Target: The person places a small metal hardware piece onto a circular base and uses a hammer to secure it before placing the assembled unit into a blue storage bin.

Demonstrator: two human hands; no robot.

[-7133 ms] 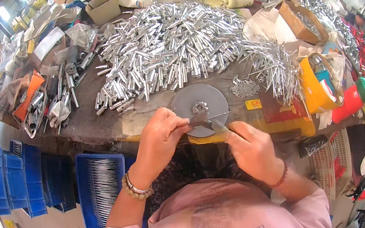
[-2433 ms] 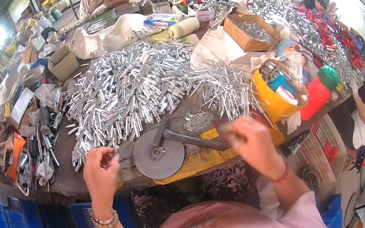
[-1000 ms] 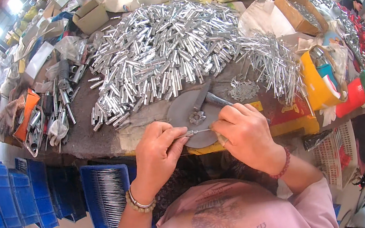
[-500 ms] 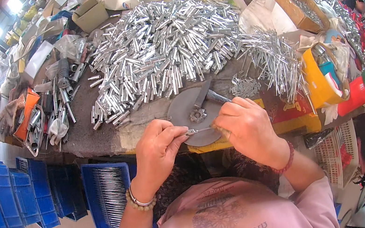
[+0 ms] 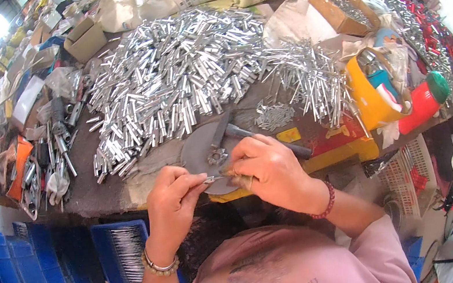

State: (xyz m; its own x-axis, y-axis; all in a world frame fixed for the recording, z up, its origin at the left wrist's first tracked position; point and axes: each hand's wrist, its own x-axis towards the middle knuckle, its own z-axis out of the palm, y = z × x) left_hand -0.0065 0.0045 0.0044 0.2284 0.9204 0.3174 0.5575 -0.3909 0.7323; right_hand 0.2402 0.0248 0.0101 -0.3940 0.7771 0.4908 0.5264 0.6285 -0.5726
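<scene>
Left hand (image 5: 172,199) pinches a small metal pin (image 5: 212,178) at the bench edge, over the grey disc (image 5: 208,155). Right hand (image 5: 268,167), half a second ago higher on the disc, now closes on the pin's other end; fitting looks underway. Tube heap (image 5: 171,85) behind.

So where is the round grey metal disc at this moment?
In the head view the round grey disc lies at the near edge of the table, just beyond the left hand and right hand, below the pile of metal tubes.
</scene>
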